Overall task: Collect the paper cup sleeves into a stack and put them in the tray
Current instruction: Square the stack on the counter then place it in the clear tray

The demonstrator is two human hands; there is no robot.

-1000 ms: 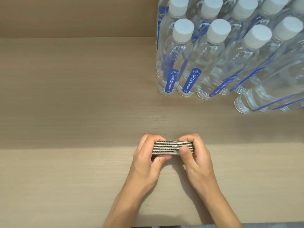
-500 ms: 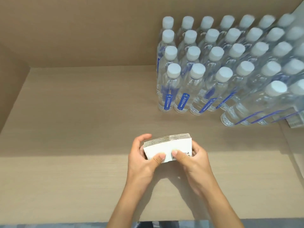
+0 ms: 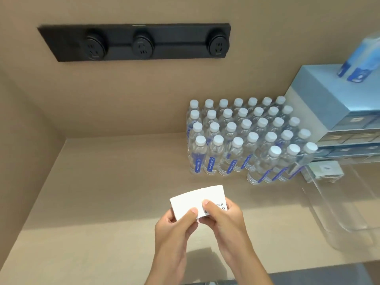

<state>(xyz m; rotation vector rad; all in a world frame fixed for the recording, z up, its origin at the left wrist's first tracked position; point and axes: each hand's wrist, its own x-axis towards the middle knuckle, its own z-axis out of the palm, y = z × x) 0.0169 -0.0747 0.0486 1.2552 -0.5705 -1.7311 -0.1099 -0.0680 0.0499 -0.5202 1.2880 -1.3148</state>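
A stack of white paper cup sleeves (image 3: 191, 199) is held above the wooden counter, its flat white face turned toward me. My left hand (image 3: 174, 225) grips its lower left edge with the thumb on the front. My right hand (image 3: 224, 219) grips the lower right part, thumb over the small printed marks. A clear plastic tray (image 3: 345, 204) stands on the counter at the right, with a few flat sleeves (image 3: 324, 169) lying at its far end.
Several rows of water bottles (image 3: 242, 138) with white caps stand behind the sleeves. A light blue drawer box (image 3: 337, 112) stands at the right, with blue packs (image 3: 362, 58) on top. A black socket strip (image 3: 135, 42) is on the back wall. A side wall closes the left.
The view tilted up, so the wall, socket strip and tray came into sight. The stack, seen edge-on a second ago, was lifted and turned with its white face toward me.
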